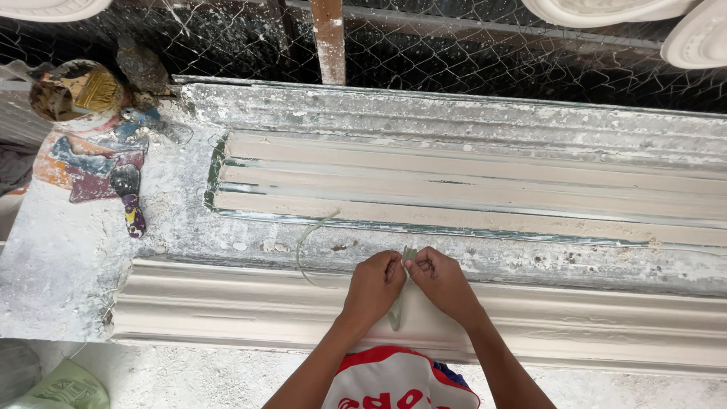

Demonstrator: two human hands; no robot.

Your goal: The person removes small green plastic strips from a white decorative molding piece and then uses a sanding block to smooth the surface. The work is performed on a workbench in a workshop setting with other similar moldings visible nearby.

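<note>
My left hand point(373, 286) and right hand point(443, 284) meet over near white plaster cornice moulding point(227, 303), pinching thin pale green strip point(397, 307). Long ridged plaster-filled mould point(469, 193) lies just beyond, low, passable above. Wire mesh fence point(469, 53) walls off far side. Left end crowded: purple-handled scraper point(130, 198), paint-stained tin with brush point(76, 91). Rightward along cornice, open run.

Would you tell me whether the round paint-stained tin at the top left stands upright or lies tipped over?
Tipped over: the round paint-stained tin lies on its side on the plaster-crusted workbench, its open mouth facing the camera, a bristle brush showing inside.
</note>
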